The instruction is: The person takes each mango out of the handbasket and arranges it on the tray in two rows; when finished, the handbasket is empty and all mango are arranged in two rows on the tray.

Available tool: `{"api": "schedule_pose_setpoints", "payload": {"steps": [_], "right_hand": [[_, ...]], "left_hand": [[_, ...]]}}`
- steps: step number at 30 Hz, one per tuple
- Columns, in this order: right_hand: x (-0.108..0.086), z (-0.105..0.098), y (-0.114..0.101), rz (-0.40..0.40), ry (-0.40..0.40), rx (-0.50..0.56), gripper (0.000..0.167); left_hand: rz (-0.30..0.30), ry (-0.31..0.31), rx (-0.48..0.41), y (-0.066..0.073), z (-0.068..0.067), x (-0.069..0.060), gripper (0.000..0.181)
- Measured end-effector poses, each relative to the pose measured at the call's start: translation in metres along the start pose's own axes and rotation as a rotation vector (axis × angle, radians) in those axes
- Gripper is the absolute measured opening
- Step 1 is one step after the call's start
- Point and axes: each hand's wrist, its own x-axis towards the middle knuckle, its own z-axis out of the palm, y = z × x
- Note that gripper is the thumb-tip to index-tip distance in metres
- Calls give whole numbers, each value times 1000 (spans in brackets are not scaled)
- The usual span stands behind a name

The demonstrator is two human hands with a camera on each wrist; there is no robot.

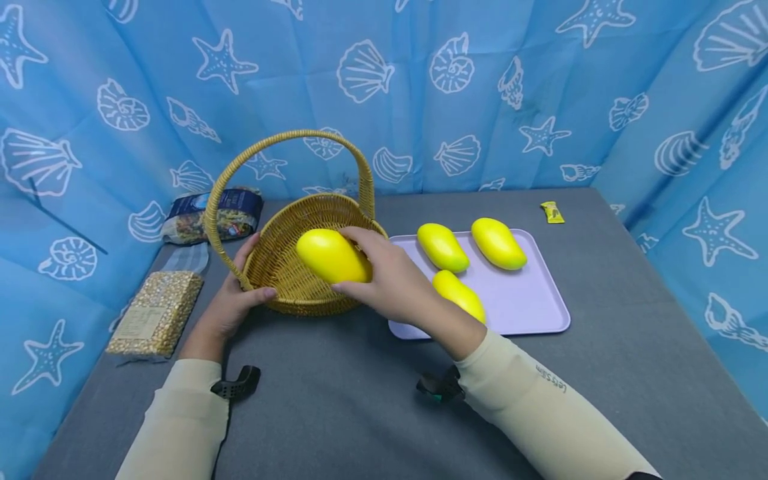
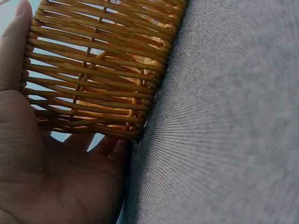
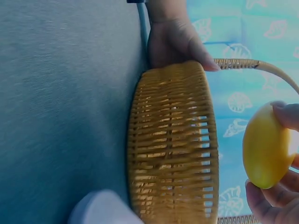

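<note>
A yellow mango (image 1: 329, 256) is in my right hand (image 1: 396, 280), gripped between thumb and fingers above the wicker basket (image 1: 318, 307). In the right wrist view, that mango (image 3: 264, 149) is apart from the basket, higher than its rim. My left hand (image 1: 233, 301) holds the basket's left side, with the thumb over the rim. The left wrist view shows the fingers against the outside of the woven wall (image 2: 93, 70). The basket stands upright on the table with its tall handle (image 1: 294, 135) raised. No other mango is visible inside it.
A lilac tray (image 1: 528, 310) on the right bears three yellow mangoes (image 1: 498, 244). A small yellow wrapped candy (image 1: 552, 212) lies behind it. Left of the basket are a bag of pale kernels (image 1: 156, 313) and a dark-topped food packet (image 1: 213, 217). A blue curtain (image 1: 420, 93) hangs behind.
</note>
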Motion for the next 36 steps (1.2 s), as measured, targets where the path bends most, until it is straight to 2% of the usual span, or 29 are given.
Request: {"api": "schedule_pose_setpoints", "payload": {"steps": [7, 13, 20, 28, 36], "right_hand": [[-31, -18, 14, 12, 18, 2, 76], [-57, -38, 31, 29, 63, 6, 79], [-84, -61, 51, 141, 110, -22, 79], [-111, -90, 73, 209, 214, -70, 81], [-135, -108, 101, 337, 212, -89, 84]], "left_hand": [[18, -9, -8, -1, -2, 0, 108], [26, -15, -9, -2, -1, 0, 108], [20, -7, -15, -2, 0, -1, 108], [22, -1, -11, 0, 0, -1, 109], [31, -13, -17, 0, 0, 0, 108]]}}
